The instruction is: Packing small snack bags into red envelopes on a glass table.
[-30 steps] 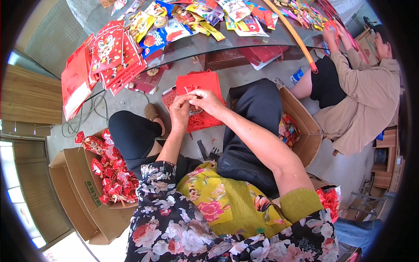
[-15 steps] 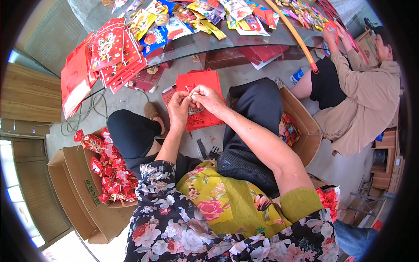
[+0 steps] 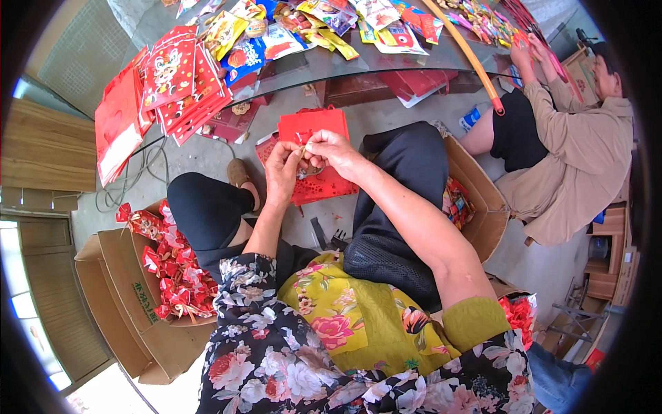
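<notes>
Closely, your left hand [image 3: 281, 165] and right hand [image 3: 332, 150] meet above a flat red bag [image 3: 314, 123], the fingers of both pinching a small tan piece [image 3: 302, 152] between them, too tiny to identify. To your left, a cardboard box [image 3: 114, 283] holds shiny red pouches [image 3: 183, 272]. Ahead of you, the glass counter [image 3: 358, 74] carries fanned red printed bags [image 3: 169, 76] and a blue snack packet [image 3: 245, 61]; on your right sits a co-worker [image 3: 579, 148] in tan.
</notes>
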A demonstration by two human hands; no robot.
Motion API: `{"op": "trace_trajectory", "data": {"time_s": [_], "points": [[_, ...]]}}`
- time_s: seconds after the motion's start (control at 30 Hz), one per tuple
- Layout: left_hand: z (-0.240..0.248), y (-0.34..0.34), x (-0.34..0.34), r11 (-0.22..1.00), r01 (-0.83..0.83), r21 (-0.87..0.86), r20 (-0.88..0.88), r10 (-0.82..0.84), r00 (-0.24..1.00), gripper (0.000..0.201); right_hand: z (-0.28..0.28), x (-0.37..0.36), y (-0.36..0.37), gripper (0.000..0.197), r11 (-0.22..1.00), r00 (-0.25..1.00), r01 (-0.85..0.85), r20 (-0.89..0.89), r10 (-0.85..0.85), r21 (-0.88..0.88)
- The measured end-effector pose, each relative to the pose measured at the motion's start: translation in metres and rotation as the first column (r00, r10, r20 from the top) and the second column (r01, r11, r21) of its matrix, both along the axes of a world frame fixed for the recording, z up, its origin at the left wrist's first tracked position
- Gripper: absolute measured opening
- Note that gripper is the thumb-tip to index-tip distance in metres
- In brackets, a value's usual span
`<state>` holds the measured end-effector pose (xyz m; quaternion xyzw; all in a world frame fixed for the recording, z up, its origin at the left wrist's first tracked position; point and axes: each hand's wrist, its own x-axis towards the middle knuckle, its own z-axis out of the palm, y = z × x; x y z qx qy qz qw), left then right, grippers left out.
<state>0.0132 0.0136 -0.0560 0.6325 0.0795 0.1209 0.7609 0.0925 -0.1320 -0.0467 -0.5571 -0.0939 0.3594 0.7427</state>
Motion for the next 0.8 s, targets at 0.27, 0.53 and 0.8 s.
{"op": "trace_trajectory", "data": {"time_s": [0.27, 0.53, 0.8], "points": [[0.016, 0.001, -0.007, 0.911, -0.004, 0.412, 0.008, 0.000, 1.000, 0.004, -0.001, 0.007, -0.007, 0.007, 0.997, 0.980, -0.064, -0.191, 0.054, -0.047], [0.013, 0.005, -0.004, 0.920, -0.021, 0.391, -0.074, 0.055, 0.996, 0.004, 0.003, 0.005, -0.005, 0.006, 0.994, 0.990, -0.054, -0.135, 0.041, -0.094], [-0.004, 0.008, -0.001, 0.998, -0.003, 0.067, -0.087, 0.008, 0.996, 0.004, 0.009, -0.001, 0.001, 0.008, 0.948, 0.997, 0.006, 0.074, 0.019, -0.318]]}}
